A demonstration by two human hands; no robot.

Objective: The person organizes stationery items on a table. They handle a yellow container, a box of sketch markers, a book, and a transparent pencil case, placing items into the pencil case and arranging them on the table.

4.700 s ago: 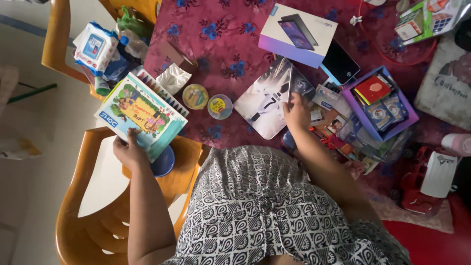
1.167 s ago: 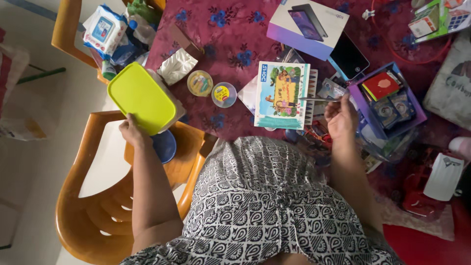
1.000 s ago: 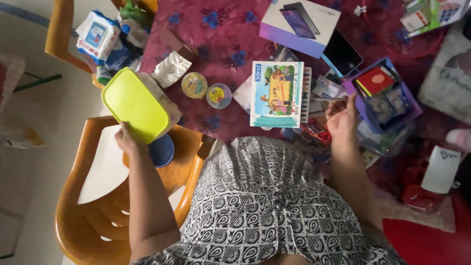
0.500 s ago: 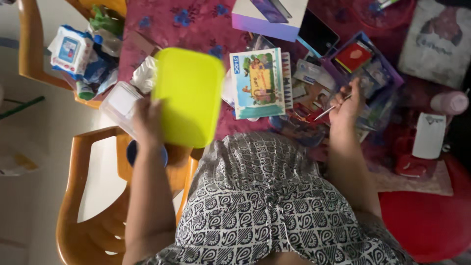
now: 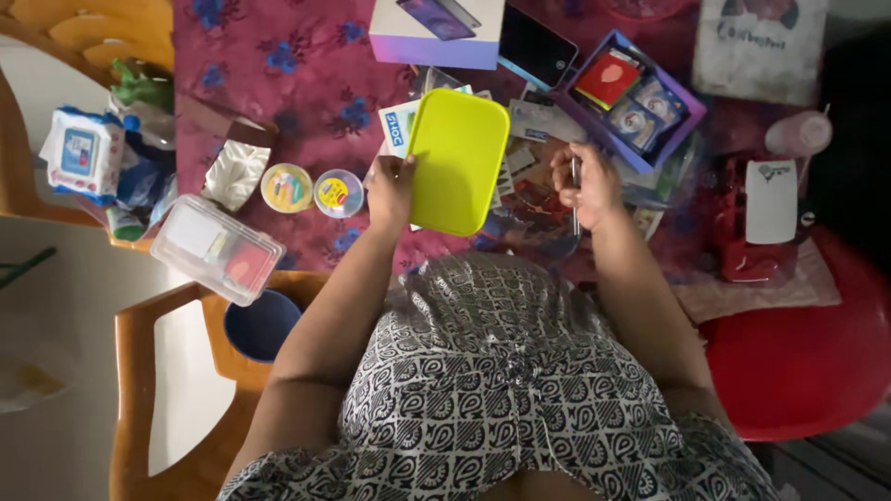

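The left hand fingers grip the edge of a lime-green lid, which covers a crayon box just beyond them. The right hand fingers curl around a thin pen. Past those fingers sits a purple card tray; a clear container lies well left on the surface.

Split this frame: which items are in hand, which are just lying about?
In hand:
- left hand: lime-green lid
- right hand: thin metal stick
- open clear container, no lid on it

Lying about:
- two small round tubs
- purple card tray
- tablet box
- wipes pack
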